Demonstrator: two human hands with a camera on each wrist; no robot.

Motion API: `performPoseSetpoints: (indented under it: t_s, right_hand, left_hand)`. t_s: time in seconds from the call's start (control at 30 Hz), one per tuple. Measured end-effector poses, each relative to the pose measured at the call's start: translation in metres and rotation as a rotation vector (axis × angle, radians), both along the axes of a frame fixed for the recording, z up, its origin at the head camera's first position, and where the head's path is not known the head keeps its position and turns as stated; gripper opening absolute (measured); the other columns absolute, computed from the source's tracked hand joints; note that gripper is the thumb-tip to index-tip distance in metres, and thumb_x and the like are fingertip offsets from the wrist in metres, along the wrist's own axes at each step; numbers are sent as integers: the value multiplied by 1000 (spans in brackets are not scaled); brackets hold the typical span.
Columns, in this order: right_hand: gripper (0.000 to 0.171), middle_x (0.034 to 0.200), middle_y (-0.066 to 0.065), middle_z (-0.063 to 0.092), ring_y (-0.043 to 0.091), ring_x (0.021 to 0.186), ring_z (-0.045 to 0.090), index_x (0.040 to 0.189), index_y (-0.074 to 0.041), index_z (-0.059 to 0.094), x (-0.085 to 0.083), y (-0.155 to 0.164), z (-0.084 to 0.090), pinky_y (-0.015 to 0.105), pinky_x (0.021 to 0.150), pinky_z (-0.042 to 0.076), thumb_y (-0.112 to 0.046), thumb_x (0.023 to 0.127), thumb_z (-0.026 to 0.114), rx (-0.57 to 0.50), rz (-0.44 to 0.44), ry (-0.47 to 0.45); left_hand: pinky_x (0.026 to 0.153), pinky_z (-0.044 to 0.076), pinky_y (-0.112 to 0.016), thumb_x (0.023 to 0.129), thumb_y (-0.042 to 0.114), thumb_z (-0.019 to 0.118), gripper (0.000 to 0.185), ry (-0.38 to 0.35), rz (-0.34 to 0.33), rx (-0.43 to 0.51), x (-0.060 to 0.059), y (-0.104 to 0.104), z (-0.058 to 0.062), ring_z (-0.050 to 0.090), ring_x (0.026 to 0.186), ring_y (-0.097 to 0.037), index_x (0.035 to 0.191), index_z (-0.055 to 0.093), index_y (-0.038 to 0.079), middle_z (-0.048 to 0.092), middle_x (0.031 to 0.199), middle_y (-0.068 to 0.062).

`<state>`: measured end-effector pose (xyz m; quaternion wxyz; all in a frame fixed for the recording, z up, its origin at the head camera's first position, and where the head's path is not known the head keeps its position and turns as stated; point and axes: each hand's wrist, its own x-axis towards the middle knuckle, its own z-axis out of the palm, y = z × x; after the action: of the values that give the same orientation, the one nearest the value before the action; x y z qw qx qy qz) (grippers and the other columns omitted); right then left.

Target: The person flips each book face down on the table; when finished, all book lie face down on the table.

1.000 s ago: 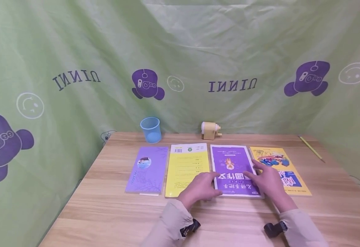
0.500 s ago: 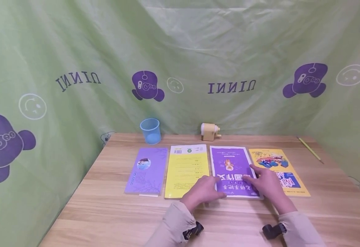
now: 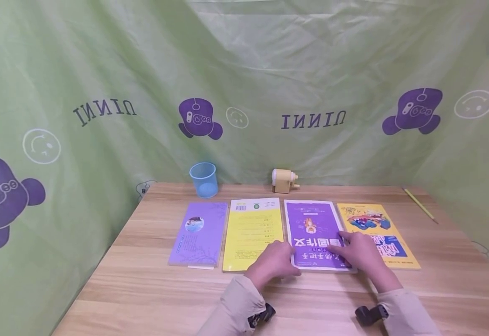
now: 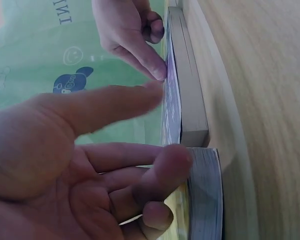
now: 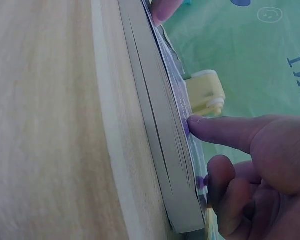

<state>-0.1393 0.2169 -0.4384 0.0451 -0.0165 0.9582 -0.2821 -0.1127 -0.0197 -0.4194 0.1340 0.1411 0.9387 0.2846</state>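
Note:
A purple composition book [image 3: 313, 217] with a white border lies flat between my hands, its cover lettering upside down. My right hand [image 3: 359, 252] rests over its right side. The thumb touches the cover in the right wrist view, where the other fingers bend beside the book's corner. My left hand [image 3: 271, 261] is at its lower left, over the corner of a thick yellow book [image 3: 253, 228]. In the left wrist view, the left thumb reaches across near the purple book's front edge. The left fingers curve loosely above the yellow book, around nothing.
A lilac book [image 3: 198, 233] lies at the left of the row, and an orange picture book [image 3: 379, 221] at the right, partly under my right hand. Behind stand a blue cup [image 3: 204, 182] and a yellow pencil sharpener [image 3: 283, 181]. A pencil [image 3: 420, 205] lies back right.
My right hand has slid slightly toward me along the purple book's right side. The left fingertips have drawn back a little to the left. The books keep their order.

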Motion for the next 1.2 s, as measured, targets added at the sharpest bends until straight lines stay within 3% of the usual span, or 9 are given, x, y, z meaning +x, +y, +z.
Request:
performPoseSetpoints:
  t_s: [0.17, 0.33, 0.53, 0.73, 0.83, 0.9, 0.97, 1.07, 1.2]
  right_hand:
    - [82, 60, 3, 51, 15, 51, 51, 140, 12, 49, 0, 0, 0, 27, 53, 40, -43, 86, 77, 0, 0, 0]
    - [80, 63, 3, 50, 15, 53, 49, 140, 11, 49, 0, 0, 0, 27, 54, 39, -40, 86, 78, -4, -6, -8]
    - [81, 67, 4, 48, 17, 58, 46, 140, 10, 50, -3, 2, 0, 28, 56, 38, -42, 85, 78, -15, -13, -17]
    - [76, 60, 5, 53, 15, 50, 50, 141, 9, 50, -6, 6, 2, 26, 46, 41, -40, 87, 76, -110, -40, -58]
    - [76, 86, 24, 70, 17, 59, 53, 139, 9, 52, -8, 9, 3, 26, 50, 42, -41, 88, 75, -142, -49, -53]
    - [75, 114, 33, 67, 19, 67, 54, 138, 8, 53, -10, 11, 3, 27, 54, 42, -43, 88, 74, -159, -61, -47]
    - [74, 125, 33, 63, 19, 69, 55, 138, 7, 54, -11, 13, 2, 27, 55, 43, -45, 89, 73, -190, -80, -54]
    - [74, 98, 22, 70, 16, 61, 54, 141, 6, 53, -12, 16, 1, 27, 51, 42, -45, 90, 73, -258, -117, -83]
    - [75, 64, -1, 54, 12, 54, 49, 144, 3, 50, -12, 19, 2, 26, 48, 40, -44, 90, 72, -342, -157, -129]
  left_hand:
    - [52, 41, -23, 66, 8, 87, 23, 87, -33, -100, 0, 2, -1, 50, 60, -14, 80, 69, 8, 56, 69, 1]
    - [54, 38, -22, 67, 4, 83, 18, 174, -40, -174, 1, 5, -2, 48, 62, -14, 72, 67, 10, 55, 66, 2]
    - [52, 35, -21, 70, 1, 79, 14, 234, -39, -176, 3, 6, -2, 46, 59, -13, 70, 68, 10, 53, 61, 2]
    - [51, 34, -20, 73, 3, 80, 13, 240, -29, -153, 1, 5, -4, 43, 56, -12, 69, 69, 10, 52, 58, 3]
    - [50, 33, -20, 73, 4, 80, 15, 244, -29, -151, 1, 5, -5, 43, 55, -11, 67, 69, 11, 51, 57, 3]
    - [51, 33, -20, 73, 3, 80, 14, 245, -28, -150, 0, 5, -5, 43, 55, -11, 68, 69, 11, 51, 57, 3]
    - [51, 33, -20, 73, 3, 80, 13, 243, -29, -148, 0, 5, -5, 43, 56, -11, 68, 70, 11, 51, 57, 4]
    - [51, 34, -20, 73, 3, 79, 11, 239, -27, -146, 0, 5, -4, 43, 56, -12, 70, 71, 10, 52, 58, 3]
    - [51, 34, -20, 72, 2, 79, 11, 232, -23, -140, 1, 5, -4, 44, 57, -12, 72, 72, 10, 53, 58, 3]
